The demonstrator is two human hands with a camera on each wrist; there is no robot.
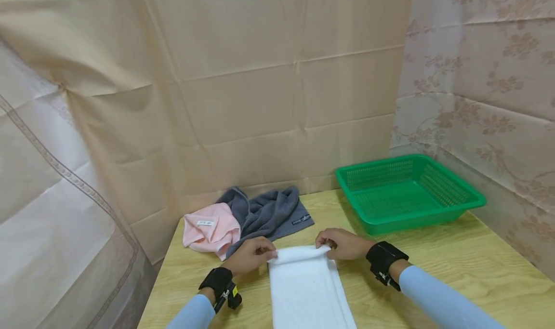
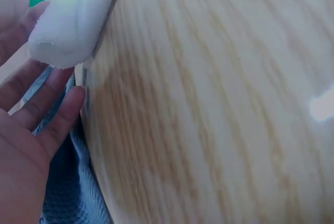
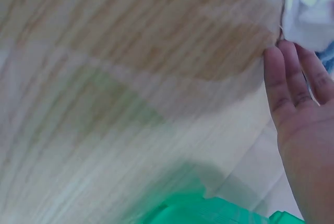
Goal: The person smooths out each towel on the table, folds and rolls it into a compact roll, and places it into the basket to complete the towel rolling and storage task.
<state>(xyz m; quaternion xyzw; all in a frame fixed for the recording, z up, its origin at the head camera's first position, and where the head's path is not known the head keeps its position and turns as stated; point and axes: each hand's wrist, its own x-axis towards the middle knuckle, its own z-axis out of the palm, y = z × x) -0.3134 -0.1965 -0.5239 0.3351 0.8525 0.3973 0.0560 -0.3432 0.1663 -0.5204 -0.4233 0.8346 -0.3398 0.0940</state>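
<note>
A white towel (image 1: 308, 293) lies folded into a long strip on the table, its far end turned over into a thick roll. My left hand (image 1: 251, 256) pinches the left corner of that roll, and my right hand (image 1: 348, 244) pinches the right corner. The left wrist view shows the towel's rounded end (image 2: 68, 36) against the fingers of the left hand (image 2: 26, 130). Seen from the right wrist, the fingertips of the right hand (image 3: 308, 114) meet the towel's edge (image 3: 308, 25); the thumb is hidden there.
Behind my left hand lie a crumpled grey towel (image 1: 269, 211) and a pink towel (image 1: 217, 228) with a white label. A green plastic basket (image 1: 416, 218) with perforated sides stands at the back right of the wooden table (image 1: 459, 261). Fabric sheets (image 1: 277, 78) hang behind the table.
</note>
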